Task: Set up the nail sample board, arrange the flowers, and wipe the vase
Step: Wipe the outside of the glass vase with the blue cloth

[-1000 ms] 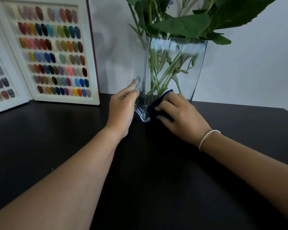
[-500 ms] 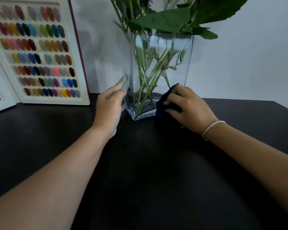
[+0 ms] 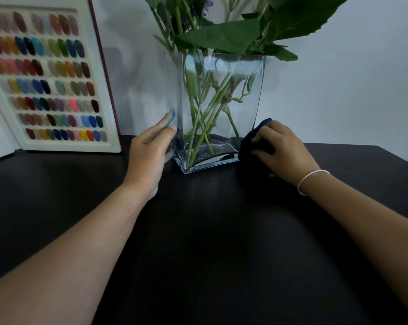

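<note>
Dark tabotop aside, on the black tabletop (image 3: 198,231) the vase (image 3: 218,109) is mid-wipe: left hand (image 3: 149,156) flat and open bracing it, right hand (image 3: 285,151) closed on the cloth (image 3: 247,146) at its lower right edge, so next probably means working upward.

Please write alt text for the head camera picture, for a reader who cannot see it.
A person's right hand presses a dark blue cloth against the lower right side of a clear glass vase of green stems, while the left hand steadies its left side. A nail sample board stands behind on the black table.
</note>
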